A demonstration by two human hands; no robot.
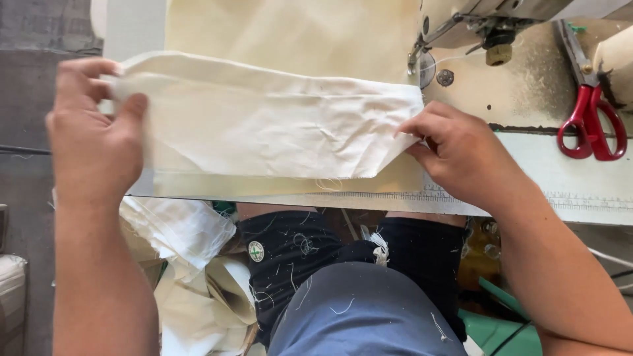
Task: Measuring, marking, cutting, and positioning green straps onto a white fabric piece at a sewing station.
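Note:
A folded piece of cream cloth (264, 122) lies stretched across the sewing table (547, 178) in front of me. My left hand (92, 132) pinches its left end, thumb on top and fingers behind, a little off the table's left edge. My right hand (455, 148) grips the cloth's right end, near the needle and presser foot (417, 59) of the sewing machine (501, 20). More cream fabric (290, 33) lies flat beyond the held piece.
Red-handled scissors (590, 115) rest on the table at the right. A measuring scale (580, 198) runs along the table's front edge. A heap of cream cloth pieces (191, 264) sits low at my left, beside my dark-clothed lap (343, 264) dotted with thread scraps.

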